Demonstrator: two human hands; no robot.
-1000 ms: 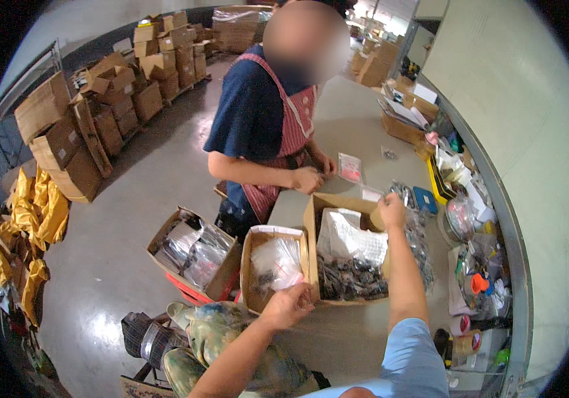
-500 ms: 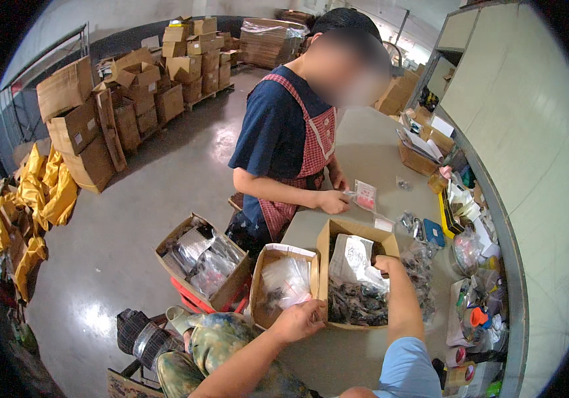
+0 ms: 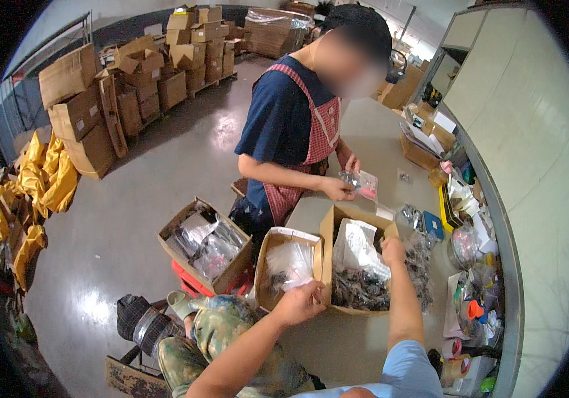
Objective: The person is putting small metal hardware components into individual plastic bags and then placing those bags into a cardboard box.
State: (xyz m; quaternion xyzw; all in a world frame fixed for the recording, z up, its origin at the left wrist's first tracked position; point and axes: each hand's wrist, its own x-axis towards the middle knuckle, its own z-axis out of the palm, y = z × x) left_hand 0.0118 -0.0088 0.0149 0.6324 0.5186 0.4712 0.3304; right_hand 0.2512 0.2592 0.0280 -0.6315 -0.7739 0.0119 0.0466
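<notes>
My left hand (image 3: 299,303) is at the near right corner of a small cardboard box (image 3: 263,292). Its thumb and fingers pinch the edge of a clear plastic bag (image 3: 292,260), one of several in that box. Beside it stands a larger cardboard box (image 3: 327,255) with many dark small parts (image 3: 357,292) and a white handwritten sheet (image 3: 357,242). My right hand (image 3: 392,251) is at this box's right wall, fingers curled; what they hold, if anything, is hidden. Across the table a co-worker's hands (image 3: 344,186) hold a small clear packet (image 3: 365,185) with a pink and white insert.
Small bagged parts (image 3: 420,272) lie right of the large box. Bins, tape rolls and loose goods (image 3: 477,312) line the wall side. A third carton (image 3: 205,245) of bagged items sits left on a red stool (image 3: 191,278). Stacked cartons (image 3: 188,56) stand behind.
My right hand has drawn back from inside the large box toward its right wall. My left hand keeps its pinch. The co-worker's hands have come closer together at the packet.
</notes>
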